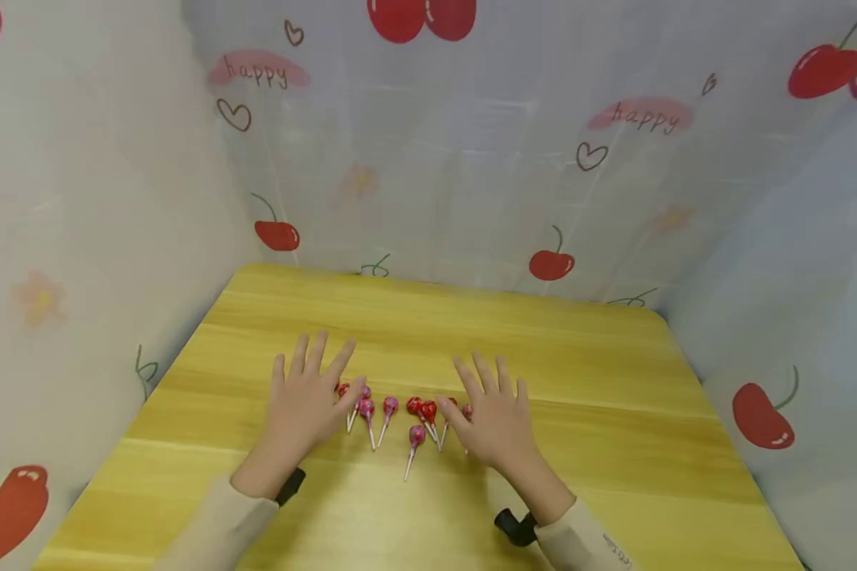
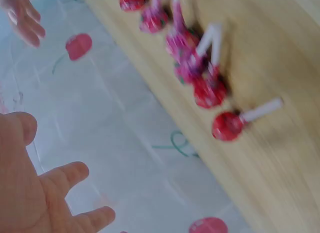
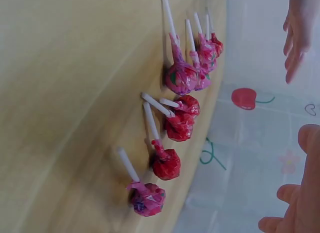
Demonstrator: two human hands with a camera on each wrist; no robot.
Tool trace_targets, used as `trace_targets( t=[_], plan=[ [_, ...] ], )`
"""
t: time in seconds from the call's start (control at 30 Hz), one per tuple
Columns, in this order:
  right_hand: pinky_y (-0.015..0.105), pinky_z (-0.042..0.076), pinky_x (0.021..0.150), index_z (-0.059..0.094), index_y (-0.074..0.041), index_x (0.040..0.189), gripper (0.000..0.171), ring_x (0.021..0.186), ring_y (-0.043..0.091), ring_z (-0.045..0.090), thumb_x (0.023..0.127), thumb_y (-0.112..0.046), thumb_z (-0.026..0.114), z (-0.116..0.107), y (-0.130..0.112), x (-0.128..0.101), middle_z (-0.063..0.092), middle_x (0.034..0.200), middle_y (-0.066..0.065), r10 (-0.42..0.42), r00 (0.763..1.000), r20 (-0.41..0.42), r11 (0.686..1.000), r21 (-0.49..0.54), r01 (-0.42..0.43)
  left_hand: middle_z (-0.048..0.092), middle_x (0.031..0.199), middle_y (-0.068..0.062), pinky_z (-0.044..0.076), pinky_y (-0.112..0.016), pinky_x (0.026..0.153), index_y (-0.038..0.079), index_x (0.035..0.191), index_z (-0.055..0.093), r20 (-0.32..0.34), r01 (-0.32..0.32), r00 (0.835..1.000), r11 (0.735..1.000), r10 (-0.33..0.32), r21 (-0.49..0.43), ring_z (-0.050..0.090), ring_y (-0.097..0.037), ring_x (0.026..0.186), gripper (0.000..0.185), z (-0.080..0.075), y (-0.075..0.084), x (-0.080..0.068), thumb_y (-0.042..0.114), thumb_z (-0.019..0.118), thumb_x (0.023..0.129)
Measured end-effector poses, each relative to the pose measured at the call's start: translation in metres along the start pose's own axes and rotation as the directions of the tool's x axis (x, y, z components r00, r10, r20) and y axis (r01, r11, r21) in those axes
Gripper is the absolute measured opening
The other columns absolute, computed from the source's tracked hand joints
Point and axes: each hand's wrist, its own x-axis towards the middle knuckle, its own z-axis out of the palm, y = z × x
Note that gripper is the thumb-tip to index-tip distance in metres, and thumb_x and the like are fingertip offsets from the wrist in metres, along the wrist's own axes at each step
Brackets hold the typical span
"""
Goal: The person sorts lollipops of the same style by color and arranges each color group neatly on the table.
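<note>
- Nearest, lower centre of the head view: left hand (image 1: 307,408) and right hand (image 1: 496,420), both flat with fingers spread, holding nothing.
- Between them, lollipops (image 1: 400,416) lie in a row on the counter (image 1: 614,412).
- Sticks point toward the person, heads away.
- Risk, judged: a sideways sweep would roll and scatter them.

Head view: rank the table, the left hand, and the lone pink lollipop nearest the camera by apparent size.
1. Table, by far the largest.
2. Left hand.
3. Pink lollipop, the smallest; even with its stick it looks shorter than the hand.
</note>
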Motion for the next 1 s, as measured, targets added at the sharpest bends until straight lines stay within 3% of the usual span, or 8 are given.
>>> trace_targets(
  t=[0.13, 0.23, 0.3, 0.5, 0.67, 0.8, 1.0],
  plan=[
    [0.076, 0.011, 0.110, 0.021, -0.036, 0.158, 0.072, 0.153, 0.038, 0.010, 0.096, -0.064, 0.045, -0.013, 0.003, 0.021, 0.019, 0.167, 0.003, -0.008, 1.000, -0.028, 1.000, 0.018, 0.009, 0.017, 0.165, -0.016, 0.010, -0.069, 0.116, 0.030, 0.157, 0.029, 0.000, 0.010, 1.000, 1.000, -0.010, -0.001, 0.012, -0.042, 0.152, 0.064, -0.015, -0.014, 0.021, 0.059, 0.036, 0.101],
    [0.075, 0.009, 0.111, 0.017, -0.037, 0.158, 0.073, 0.154, 0.038, 0.007, 0.096, -0.064, 0.044, -0.015, 0.003, 0.029, 0.014, 0.168, 0.003, -0.003, 1.000, 0.004, 1.000, 0.016, 0.003, 0.015, 0.166, -0.016, 0.012, -0.070, 0.115, 0.029, 0.158, 0.026, 0.034, 0.016, 0.999, 1.000, -0.017, 0.011, 0.010, -0.043, 0.152, 0.061, -0.017, -0.023, 0.025, 0.054, 0.035, 0.103],
    [0.073, 0.010, 0.113, 0.015, -0.037, 0.159, 0.073, 0.154, 0.038, 0.006, 0.097, -0.064, 0.042, -0.014, 0.001, 0.032, 0.013, 0.168, 0.003, -0.012, 0.999, 0.038, 1.000, 0.014, 0.012, 0.018, 0.165, -0.016, 0.020, -0.070, 0.113, 0.027, 0.158, 0.027, 0.063, 0.019, 0.998, 1.000, -0.020, 0.024, 0.015, -0.044, 0.151, 0.059, -0.015, -0.030, 0.024, 0.049, 0.037, 0.104],
    [0.067, 0.022, 0.114, 0.024, -0.031, 0.158, 0.065, 0.150, 0.041, 0.021, 0.100, -0.053, 0.047, 0.008, -0.021, 0.042, 0.032, 0.161, 0.007, -0.111, 0.984, 0.136, 0.993, 0.064, 0.104, 0.047, 0.150, -0.014, 0.041, -0.064, 0.100, 0.020, 0.151, 0.042, 0.174, -0.015, 0.985, 0.999, 0.007, 0.042, 0.045, -0.042, 0.134, 0.052, 0.008, -0.049, 0.018, 0.038, 0.048, 0.103],
    [0.060, 0.037, 0.109, 0.037, -0.026, 0.153, 0.057, 0.142, 0.034, 0.039, 0.101, -0.043, 0.052, 0.024, -0.054, 0.062, 0.046, 0.152, 0.005, -0.265, 0.937, 0.228, 0.963, 0.104, 0.248, 0.057, 0.139, -0.013, 0.046, -0.061, 0.095, 0.018, 0.147, 0.048, 0.224, -0.066, 0.973, 0.997, 0.057, 0.034, 0.055, -0.040, 0.123, 0.049, 0.028, -0.053, 0.029, 0.036, 0.054, 0.102],
    [0.053, 0.042, 0.107, 0.046, -0.025, 0.148, 0.050, 0.138, 0.028, 0.045, 0.102, -0.044, 0.050, 0.046, -0.081, 0.073, 0.050, 0.148, 0.001, -0.342, 0.901, 0.266, 0.940, 0.088, 0.330, 0.064, 0.127, -0.012, 0.050, -0.057, 0.089, 0.016, 0.139, 0.056, 0.211, -0.072, 0.975, 0.997, 0.065, 0.029, 0.060, -0.037, 0.113, 0.043, 0.039, -0.055, 0.030, 0.032, 0.060, 0.099],
    [0.045, 0.046, 0.101, 0.057, -0.025, 0.138, 0.042, 0.127, 0.022, 0.051, 0.102, -0.044, 0.049, 0.071, -0.106, 0.082, 0.057, 0.138, -0.003, -0.394, 0.892, 0.222, 0.917, 0.030, 0.397, 0.068, 0.097, -0.009, 0.054, -0.048, 0.068, 0.013, 0.118, 0.067, 0.149, -0.096, 0.984, 0.995, 0.096, -0.003, 0.064, -0.032, 0.086, 0.028, 0.046, -0.054, 0.031, 0.023, 0.071, 0.092]
  ],
)
